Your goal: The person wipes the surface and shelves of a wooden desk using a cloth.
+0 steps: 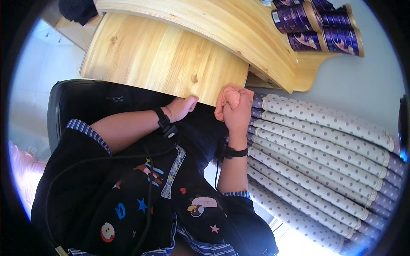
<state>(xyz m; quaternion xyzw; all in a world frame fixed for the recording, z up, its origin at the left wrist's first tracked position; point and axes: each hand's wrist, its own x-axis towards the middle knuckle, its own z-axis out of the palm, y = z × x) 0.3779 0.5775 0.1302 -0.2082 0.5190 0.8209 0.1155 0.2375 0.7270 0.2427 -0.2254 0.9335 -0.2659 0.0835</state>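
Note:
A light wooden board (149, 55) with dark knots juts out from under a curved wooden desk (200, 21). My left hand (183, 109) is at the board's near edge, closed on it, with some fingers hidden below. To its right, my right hand (237, 113) is closed round a bunched orange-pink cloth (230, 94). The cloth lies against the board's near right corner, and a fold of it bulges above my fingers. Each wrist wears a black strap.
Several purple cans (299, 19) are stacked at the far right of the desk. A white curtain (316, 158) with grey dots hangs close to my right arm. A black chair (72, 106) is at my left, and a dark cable (102, 158) runs across my clothes.

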